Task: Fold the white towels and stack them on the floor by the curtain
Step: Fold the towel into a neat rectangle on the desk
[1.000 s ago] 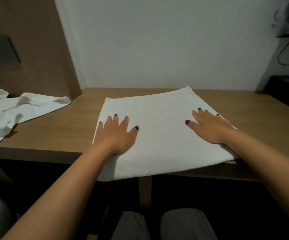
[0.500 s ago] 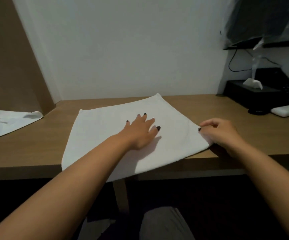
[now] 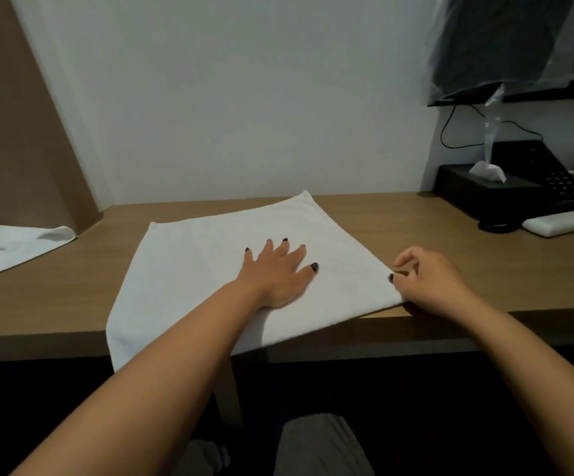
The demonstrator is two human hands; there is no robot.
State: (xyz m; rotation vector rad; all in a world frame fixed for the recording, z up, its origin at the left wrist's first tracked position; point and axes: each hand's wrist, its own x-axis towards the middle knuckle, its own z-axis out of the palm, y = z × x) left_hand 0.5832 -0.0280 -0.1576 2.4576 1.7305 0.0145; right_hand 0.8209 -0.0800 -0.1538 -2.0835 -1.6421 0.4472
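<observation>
My flat left hand (image 3: 276, 274) pins the limp square white terry towel (image 3: 210, 269); my right hand (image 3: 426, 280) pinches its right corner, the best hold for folding soft, light cloth.

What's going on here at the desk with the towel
A person is partway through folding a white towel spread on the wooden desk, its near edge hanging over the front. The left hand lies flat on the middle, holding it down. The right hand pinches the towel's right edge, likely to fold it over. Another white towel lies crumpled at far left.
</observation>
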